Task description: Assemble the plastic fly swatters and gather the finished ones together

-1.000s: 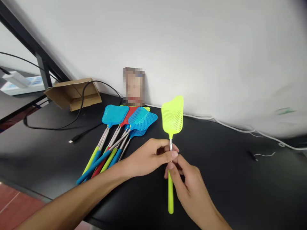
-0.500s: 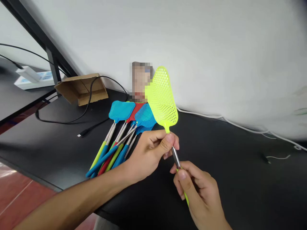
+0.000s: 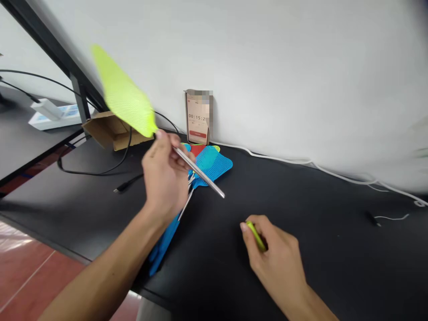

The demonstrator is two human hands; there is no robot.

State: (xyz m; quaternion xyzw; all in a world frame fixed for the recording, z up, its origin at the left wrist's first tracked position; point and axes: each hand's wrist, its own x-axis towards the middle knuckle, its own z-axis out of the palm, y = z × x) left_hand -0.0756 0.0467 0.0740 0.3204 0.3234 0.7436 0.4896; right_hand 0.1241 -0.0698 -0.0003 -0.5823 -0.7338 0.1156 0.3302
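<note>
My left hand (image 3: pixel 167 174) is closed round the metal rod of a yellow-green fly swatter (image 3: pixel 129 100), just below its perforated head. The head tilts up to the left, blurred by motion, and the bare rod end points down to the right. In my right hand (image 3: pixel 276 256), the fingers grip a yellow-green handle sleeve (image 3: pixel 256 236), apart from the rod. Behind and below my left hand lies a pile of fly swatters (image 3: pixel 214 165) with blue and red heads; my left hand and forearm hide much of it.
A phone (image 3: pixel 198 118) showing a timer leans on the wall behind the pile. To the left are an open cardboard box (image 3: pixel 117 133), a black cable (image 3: pixel 129 183) and a white power strip (image 3: pixel 56 117). A white cable (image 3: pixel 277 159) runs along the wall on the black table (image 3: pixel 317 232).
The yellow-green swatter's rod has come out of its handle. My left hand has moved up and left with head and rod, while my right hand keeps the handle.
</note>
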